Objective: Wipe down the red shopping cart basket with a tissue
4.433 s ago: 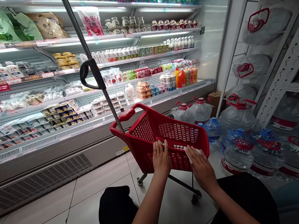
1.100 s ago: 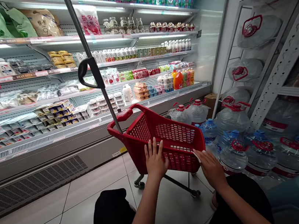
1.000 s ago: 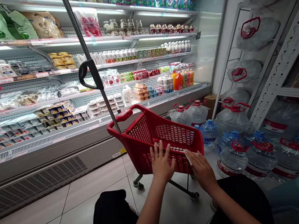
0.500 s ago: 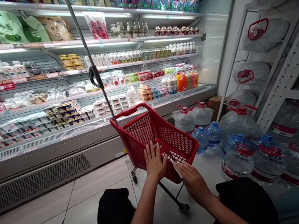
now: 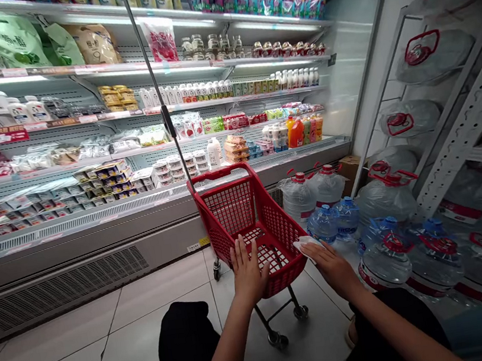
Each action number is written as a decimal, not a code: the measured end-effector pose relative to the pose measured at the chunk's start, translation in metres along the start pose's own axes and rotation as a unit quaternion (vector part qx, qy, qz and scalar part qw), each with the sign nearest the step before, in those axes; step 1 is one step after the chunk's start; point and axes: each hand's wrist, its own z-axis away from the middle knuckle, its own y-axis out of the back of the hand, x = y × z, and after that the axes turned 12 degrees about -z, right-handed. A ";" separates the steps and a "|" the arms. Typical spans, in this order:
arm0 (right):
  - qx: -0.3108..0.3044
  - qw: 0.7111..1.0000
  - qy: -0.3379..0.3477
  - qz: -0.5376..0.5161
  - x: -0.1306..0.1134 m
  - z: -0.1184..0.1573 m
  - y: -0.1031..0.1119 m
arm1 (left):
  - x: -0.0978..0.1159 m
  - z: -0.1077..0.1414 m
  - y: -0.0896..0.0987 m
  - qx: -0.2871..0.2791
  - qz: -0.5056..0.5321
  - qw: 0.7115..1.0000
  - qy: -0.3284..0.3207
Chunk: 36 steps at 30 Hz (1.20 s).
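Observation:
A red plastic shopping cart on a dark metal frame stands before me, its basket holding nothing I can see. My left hand lies against the near left side of its rim, fingers stretched out and thumb apart. At the near right corner, my right hand presses a white cloth to the rim, fingers stretched over it. Whether the cloth is fabric or paper I cannot tell. A thin upright pole with a black clip rises from the cart's far left corner.
Behind the cart runs a refrigerated display case stacked with dairy cups, bottles and bags. Several large water bottles crowd the floor at right, beside a white metal rack. My knees flank my arms, and pale floor tiles lie in front.
The cart has turned, its near end swinging left and its far end shifting right with the pole. My right hand has moved right and slightly up with the cloth, now showing more plainly.

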 end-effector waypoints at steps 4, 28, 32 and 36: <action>0.019 0.998 -0.029 -0.052 -0.038 -0.011 -0.017 | -0.005 -0.008 -0.001 -0.009 0.011 1.000 -0.019; -0.067 0.990 0.114 -0.045 -0.054 -0.003 0.011 | -0.042 -0.012 0.017 -0.043 -0.027 0.997 -0.060; -0.063 0.988 0.124 -0.063 -0.093 -0.008 -0.006 | -0.019 -0.014 0.009 -0.033 -0.010 0.999 -0.004; -0.069 0.980 0.161 -0.088 -0.112 -0.019 -0.012 | -0.004 -0.003 0.010 -0.009 0.006 0.999 -0.052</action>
